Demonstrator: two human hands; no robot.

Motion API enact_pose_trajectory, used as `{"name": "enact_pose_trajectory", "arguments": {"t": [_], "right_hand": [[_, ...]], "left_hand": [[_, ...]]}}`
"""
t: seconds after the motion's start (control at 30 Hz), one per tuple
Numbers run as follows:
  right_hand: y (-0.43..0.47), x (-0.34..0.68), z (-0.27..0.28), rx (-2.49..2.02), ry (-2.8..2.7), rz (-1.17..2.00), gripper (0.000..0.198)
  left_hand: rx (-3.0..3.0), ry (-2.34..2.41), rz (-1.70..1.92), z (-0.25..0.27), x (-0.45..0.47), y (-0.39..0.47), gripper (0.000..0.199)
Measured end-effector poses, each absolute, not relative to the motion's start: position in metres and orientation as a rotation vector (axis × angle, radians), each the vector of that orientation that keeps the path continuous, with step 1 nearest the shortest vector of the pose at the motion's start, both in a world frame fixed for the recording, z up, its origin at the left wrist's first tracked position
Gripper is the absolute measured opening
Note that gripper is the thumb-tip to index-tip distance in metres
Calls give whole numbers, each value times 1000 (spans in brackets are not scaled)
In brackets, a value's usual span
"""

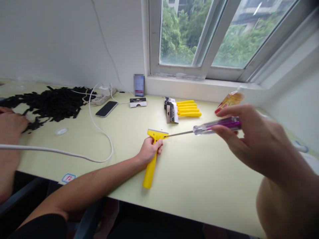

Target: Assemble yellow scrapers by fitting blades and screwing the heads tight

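Observation:
My left hand (150,150) is wrapped round the neck of a yellow scraper (150,172), whose wide head points away from me and whose handle runs towards the table's front edge. In my right hand (259,139) is a screwdriver (216,126) with a clear and purple handle, pinched between thumb and fingers. Its shaft reaches left, and the tip meets the right side of the scraper's head, by a small screw or hole. A tiny metal piece (161,129) lies just beyond the head.
Several yellow-handled scrapers (188,109) with black card sleeves lie near the window. A bottle (230,99) stands behind my right hand. Left are a phone (106,109), a white cable (74,154), a heap of black strips (59,103) and another person's hand (12,121).

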State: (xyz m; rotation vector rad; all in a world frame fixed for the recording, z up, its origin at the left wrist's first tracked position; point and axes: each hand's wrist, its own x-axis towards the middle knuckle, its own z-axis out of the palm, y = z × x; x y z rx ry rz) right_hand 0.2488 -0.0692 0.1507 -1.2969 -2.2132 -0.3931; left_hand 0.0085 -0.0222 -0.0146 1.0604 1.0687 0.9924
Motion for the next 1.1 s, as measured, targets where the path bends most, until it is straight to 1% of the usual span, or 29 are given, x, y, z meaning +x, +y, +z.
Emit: {"name": "enact_pose_trajectory", "arguments": {"t": [0.13, 0.27, 0.4, 0.5, 0.57, 0.63, 0.67, 0.7, 0.77, 0.83, 0.97, 1.0, 1.1], "right_hand": [[-69, 249, 152, -1214, -2310, -251, 36], [-72, 242, 151, -1233, -2224, -401, 28], [-72, 239, 147, -1138, -2260, -221, 33], [-68, 242, 145, -1293, -2148, -306, 28], [-65, 247, 145, -1387, -2110, -342, 34], [-64, 251, 146, -1328, -2193, -241, 41], [-65, 253, 147, -1291, -2233, -199, 41], [-65, 254, 148, -1284, -2244, -203, 39], [-67, 253, 149, -1360, -2180, -305, 32], [-69, 250, 150, -1406, -2133, -356, 31], [-73, 243, 151, -1170, -2260, -149, 36], [-74, 242, 151, -1147, -2262, -178, 35], [-77, 242, 152, -1217, -2179, -420, 30]], "left_hand": [[1056, 1067, 1004, -15, 9, -22, 28], [1060, 1060, 1015, -16, 8, -21, 29], [1022, 1067, 1027, -16, 8, -21, 31], [1030, 1048, 1012, -16, 8, -21, 32], [1020, 1051, 1024, -16, 8, -21, 32], [1007, 1055, 1037, -16, 8, -20, 32], [1008, 1051, 1035, -16, 8, -20, 32], [1015, 1044, 1028, -16, 8, -20, 32], [1031, 1029, 1016, -16, 8, -20, 33], [1031, 1028, 1016, -16, 8, -20, 33], [1041, 1021, 1003, -15, 7, -20, 35], [1054, 1015, 993, -15, 7, -20, 34], [1088, 1009, 975, -14, 8, -21, 33]]}}
